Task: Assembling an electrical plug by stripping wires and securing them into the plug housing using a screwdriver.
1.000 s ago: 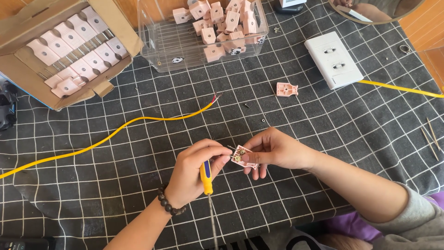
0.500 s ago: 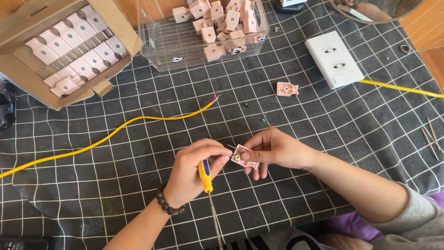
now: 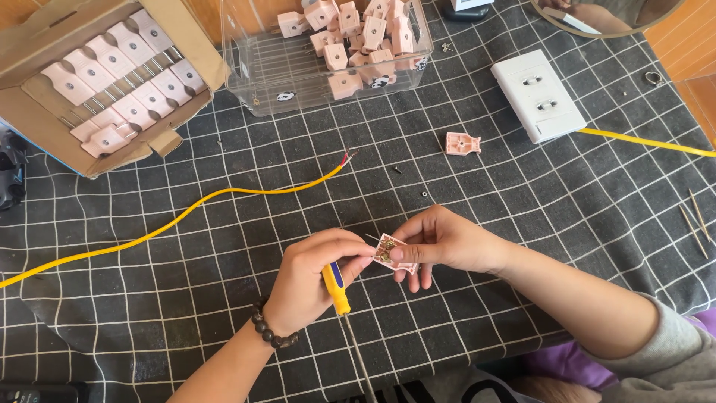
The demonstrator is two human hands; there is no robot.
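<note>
The right hand (image 3: 447, 242) is pinching a small pink socket part (image 3: 391, 252) over the dark gridded mat (image 3: 522, 194), while the left hand (image 3: 313, 287) is gripping a yellow-handled screwdriver (image 3: 337, 287) and touching the part with its fingertips. A yellow cable (image 3: 186, 213) is lying just beyond, with a clear bin of pink parts (image 3: 298, 71) and a cardboard box (image 3: 112, 82) sitting farther back.

The small pink plastic socket insert (image 3: 391, 252) looks matt, with shiny brass-coloured metal contacts showing. The yellow-and-blue-handled screwdriver (image 3: 337, 287) has a smooth, glossy plastic grip. The dark grid-printed cloth cover (image 3: 522, 224) over the desk is matt and creased. The brown corrugated cardboard box (image 3: 45, 37) is rough paper; the clear plastic tub (image 3: 253, 75) is glossy.
</note>
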